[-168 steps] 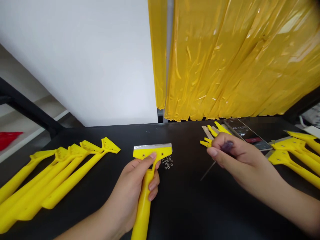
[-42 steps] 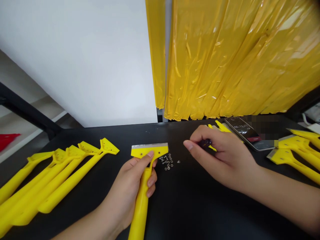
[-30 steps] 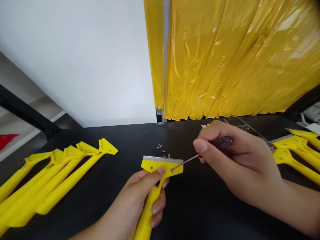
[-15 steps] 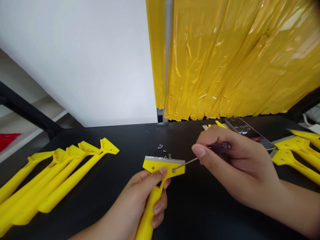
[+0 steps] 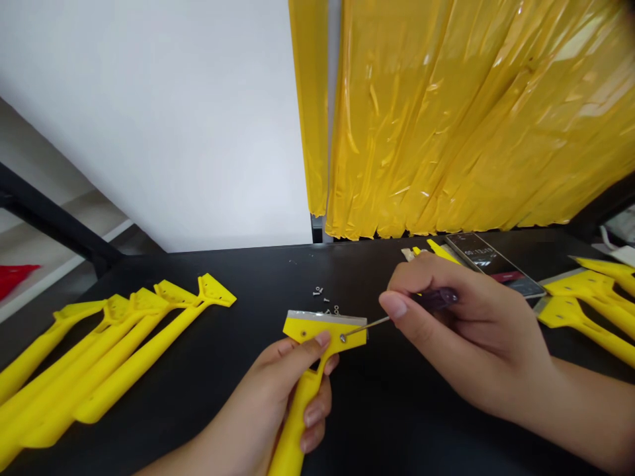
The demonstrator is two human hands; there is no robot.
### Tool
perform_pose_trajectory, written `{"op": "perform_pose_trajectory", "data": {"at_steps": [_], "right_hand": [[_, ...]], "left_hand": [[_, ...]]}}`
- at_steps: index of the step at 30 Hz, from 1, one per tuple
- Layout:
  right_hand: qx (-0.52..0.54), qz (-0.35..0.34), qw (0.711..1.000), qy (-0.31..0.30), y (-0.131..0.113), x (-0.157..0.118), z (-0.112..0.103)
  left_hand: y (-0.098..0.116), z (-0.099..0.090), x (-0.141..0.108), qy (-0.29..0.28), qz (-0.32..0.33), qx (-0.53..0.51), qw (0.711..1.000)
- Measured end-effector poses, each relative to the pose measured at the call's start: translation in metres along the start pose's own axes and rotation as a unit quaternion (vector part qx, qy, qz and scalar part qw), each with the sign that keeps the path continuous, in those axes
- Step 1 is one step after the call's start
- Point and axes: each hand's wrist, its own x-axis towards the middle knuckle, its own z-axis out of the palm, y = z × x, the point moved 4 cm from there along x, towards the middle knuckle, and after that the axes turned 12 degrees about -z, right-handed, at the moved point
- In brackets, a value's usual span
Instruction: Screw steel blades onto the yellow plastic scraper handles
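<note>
- Hands both at work: the left hand wraps a yellow scraper below its head, thumb pressed on the face; the right hand pinches a dark-handled screwdriver between thumb and fingers.
- That scraper is between the two hands, head away from the wearer, with the driver's tip at a silver screw in its right-hand hole.
- A metal blade lines the head's far edge. The other hole shows no screw head, so fastening looks about half done, with that side left.
- Several scrapers at the right show blades and fasteners and look finished; the row of yellow handles at the left shows bare holes, seemingly waiting.
- Small loose fasteners lie just beyond the held head, on the black tabletop.
- A phone lies beyond the right hand, near partly hidden yellow pieces.
- Behind stand a white panel and yellow plastic sheeting; something red sits far left, too unclear to name.
</note>
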Motion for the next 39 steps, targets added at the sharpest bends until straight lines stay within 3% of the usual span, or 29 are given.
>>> {"op": "perform_pose_trajectory", "data": {"at_steps": [32,35,37,39], "right_hand": [[-0.054,-0.076,0.991,-0.101,-0.009,0.005,0.006],[-0.143,-0.166,0.970,-0.108,-0.018,0.006,0.004],[-0.205,-0.215,0.943,-0.152,-0.025,0.007,0.006],[-0.254,-0.218,0.917,-0.218,-0.031,0.005,0.009]], "left_hand": [[-0.004,-0.003,0.002,0.059,0.040,0.041,0.997],[-0.005,-0.003,0.002,0.066,0.050,0.047,0.995],[-0.004,-0.005,0.003,0.083,0.060,0.043,0.994],[-0.003,-0.007,0.003,0.099,0.066,0.039,0.992]]}}
